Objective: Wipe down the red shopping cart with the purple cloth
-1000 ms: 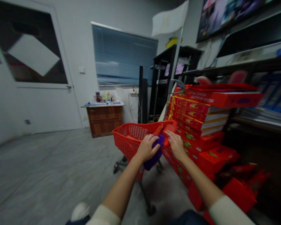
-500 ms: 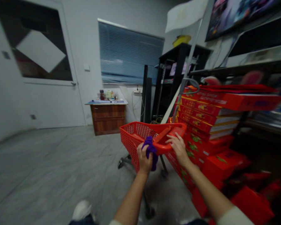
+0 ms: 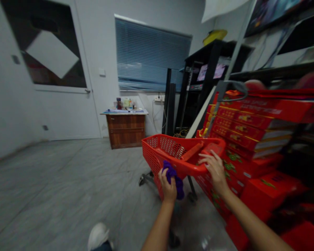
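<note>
A red plastic shopping cart [image 3: 154,158] with perforated sides stands on grey legs with wheels in front of me. My left hand [image 3: 167,186] grips a crumpled purple cloth [image 3: 180,187] and presses it against the near side of the basket, below the rim. My right hand [image 3: 216,170] rests at the cart's near right corner, its fingers apart and laid over the rim, with no loose thing in it.
Stacked red boxes [image 3: 240,129] stand close on the right, beside a metal pole [image 3: 234,55]. A wooden cabinet [image 3: 127,130] with small bottles is by the back wall, near a black rack [image 3: 214,66]. A white door [image 3: 68,115] is at left.
My left hand and the cloth have moved from the cart's rim down onto its side. The view has shifted, so the cart and my right hand appear farther right.
</note>
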### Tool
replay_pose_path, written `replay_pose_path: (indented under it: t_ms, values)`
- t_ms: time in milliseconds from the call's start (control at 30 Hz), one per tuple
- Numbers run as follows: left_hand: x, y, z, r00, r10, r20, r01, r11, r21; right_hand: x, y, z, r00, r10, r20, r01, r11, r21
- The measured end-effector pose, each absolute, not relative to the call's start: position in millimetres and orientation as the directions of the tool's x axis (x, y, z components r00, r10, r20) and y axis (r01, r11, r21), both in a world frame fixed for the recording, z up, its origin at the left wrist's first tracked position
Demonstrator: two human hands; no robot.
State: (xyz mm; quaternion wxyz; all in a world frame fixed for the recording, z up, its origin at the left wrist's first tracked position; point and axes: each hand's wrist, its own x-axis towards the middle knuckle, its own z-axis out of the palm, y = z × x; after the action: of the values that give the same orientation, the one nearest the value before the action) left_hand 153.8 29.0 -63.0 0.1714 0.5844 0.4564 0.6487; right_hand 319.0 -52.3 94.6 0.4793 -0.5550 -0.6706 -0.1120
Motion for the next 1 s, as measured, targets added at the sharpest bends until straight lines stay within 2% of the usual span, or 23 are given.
replay_pose_path:
  t_ms: [167,233,333,500,667,767,933,1000]
  values:
    - [142.3,27.4,-136.5,-0.297,0.85,0.435,0.276,-0.36,0.891,311.4,-50.9,94.4,0.092,0.618,0.781,0.863,0.341,-0.372]
    - [140.2,26.9,-148.5,-0.333,0.878,0.345,0.236,-0.277,0.932,306.4,-50.0,94.2,0.114,0.617,0.779,0.863,0.327,-0.385]
    - [143.9,28.6,-135.8,-0.357,0.873,0.331,0.181,-0.283,0.942,298.7,-48.1,93.2,0.133,0.615,0.777,0.85,0.332,-0.408]
    - [154.7,34.9,-108.5,-0.432,0.76,0.486,0.172,-0.459,0.872,286.8,-45.8,92.7,0.15,0.6,0.786,0.849,0.329,-0.413]
    - [145.7,40.2,-123.2,-0.492,0.802,0.339,0.104,-0.332,0.937,273.2,-43.2,93.8,0.167,0.592,0.789,0.861,0.302,-0.409]
    - [140.0,39.9,-98.0,-0.427,0.811,0.399,0.102,-0.395,0.913,262.7,-41.0,93.6,0.191,0.584,0.789,0.867,0.277,-0.415]
    - [128.2,37.5,4.3,-0.377,0.684,0.625,0.158,-0.618,0.771,244.0,-38.3,93.7,0.224,0.589,0.777,0.876,0.227,-0.425]
    - [114.9,44.0,35.3,-0.257,0.655,0.71,0.19,-0.687,0.702,238.5,-38.2,94.4,0.238,0.593,0.77,0.877,0.209,-0.432]
